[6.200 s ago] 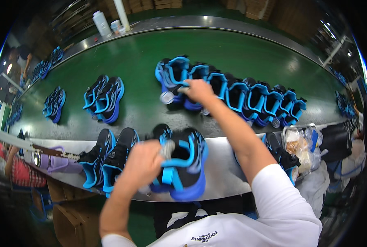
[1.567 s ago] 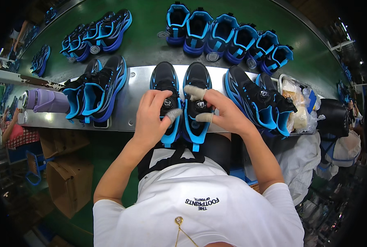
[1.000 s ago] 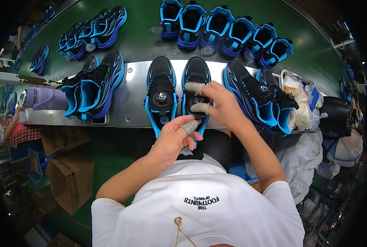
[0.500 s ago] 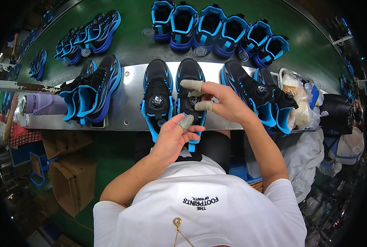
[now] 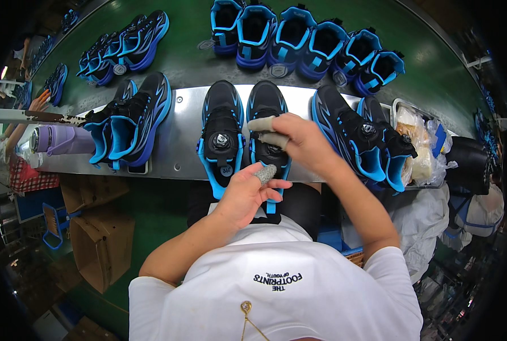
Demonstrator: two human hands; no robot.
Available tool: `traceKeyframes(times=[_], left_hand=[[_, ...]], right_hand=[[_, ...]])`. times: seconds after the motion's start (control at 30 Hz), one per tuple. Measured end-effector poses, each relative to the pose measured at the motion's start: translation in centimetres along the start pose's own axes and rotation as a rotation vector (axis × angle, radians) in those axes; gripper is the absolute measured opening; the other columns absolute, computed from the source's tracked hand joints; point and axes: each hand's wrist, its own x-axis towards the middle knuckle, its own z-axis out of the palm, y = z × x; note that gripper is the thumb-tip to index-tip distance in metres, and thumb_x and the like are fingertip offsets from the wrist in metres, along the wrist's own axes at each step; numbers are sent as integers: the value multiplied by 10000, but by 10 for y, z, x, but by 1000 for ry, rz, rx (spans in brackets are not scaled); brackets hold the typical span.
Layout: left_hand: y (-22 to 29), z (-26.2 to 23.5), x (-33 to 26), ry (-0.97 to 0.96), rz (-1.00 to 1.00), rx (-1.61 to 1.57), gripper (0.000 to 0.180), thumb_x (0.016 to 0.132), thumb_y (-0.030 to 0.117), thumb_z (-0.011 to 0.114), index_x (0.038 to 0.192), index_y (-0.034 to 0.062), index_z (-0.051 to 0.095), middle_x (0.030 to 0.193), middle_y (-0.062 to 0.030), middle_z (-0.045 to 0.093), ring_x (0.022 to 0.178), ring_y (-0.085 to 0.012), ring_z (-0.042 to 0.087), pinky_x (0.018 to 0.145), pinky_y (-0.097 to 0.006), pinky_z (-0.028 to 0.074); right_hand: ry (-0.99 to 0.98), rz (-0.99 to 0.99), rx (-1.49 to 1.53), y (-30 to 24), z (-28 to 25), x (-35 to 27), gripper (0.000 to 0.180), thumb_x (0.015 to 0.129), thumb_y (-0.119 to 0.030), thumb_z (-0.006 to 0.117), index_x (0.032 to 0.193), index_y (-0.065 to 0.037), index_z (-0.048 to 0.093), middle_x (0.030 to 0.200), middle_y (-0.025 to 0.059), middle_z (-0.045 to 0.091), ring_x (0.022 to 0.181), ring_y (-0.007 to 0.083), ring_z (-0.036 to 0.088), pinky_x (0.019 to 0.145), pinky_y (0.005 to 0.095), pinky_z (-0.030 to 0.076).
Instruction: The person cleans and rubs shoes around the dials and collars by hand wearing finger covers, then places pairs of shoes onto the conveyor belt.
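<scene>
Steel table [image 5: 179, 142]: centre pair of black-and-blue shoes [image 5: 222, 133]; second pair [image 5: 131, 122] at left; third pair [image 5: 361, 136] at right; lilac bottle [image 5: 63, 140] on its side at far left; tray of plastic bags [image 5: 418, 148] at far right.

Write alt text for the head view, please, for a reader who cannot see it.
A person's right hand presses on the right shoe of a black and blue pair on a metal shelf, while the left hand touches its heel end. More such shoes stand on a green conveyor.
</scene>
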Motion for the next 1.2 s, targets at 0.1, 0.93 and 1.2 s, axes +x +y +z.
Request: traceKeyframes(times=[0.1, 0.93, 1.2], left_hand=[[-4, -2, -4, 32, 32, -26, 200, 1011, 135, 496, 1138, -14, 533, 1045, -163, 631, 957, -234, 657, 691, -287, 542], [-6, -3, -5, 40, 10, -91, 238, 1018, 141, 470, 1200, -6, 520, 1069, -199, 646, 899, -199, 661, 677, -277, 548], [31, 1, -27, -113, -197, 313, 291, 998, 168, 532, 1222, -12, 572, 1138, -130, 622, 938, -221, 671, 650, -285, 539]], right_hand=[[6, 31, -29, -6, 6, 1, 443, 846, -76, 664, 1283, -150, 645, 986, 52, 673, 895, 206, 581, 834, 330, 473], [181, -15, 1, -11, 7, -11, 458, 732, -113, 748, 1186, -149, 696, 880, 59, 599, 858, 231, 536, 785, 318, 454], [217, 162, 103, -10, 2, -19, 581, 742, -218, 785, 1294, -133, 624, 1003, 74, 642, 975, 220, 559, 893, 350, 451]])
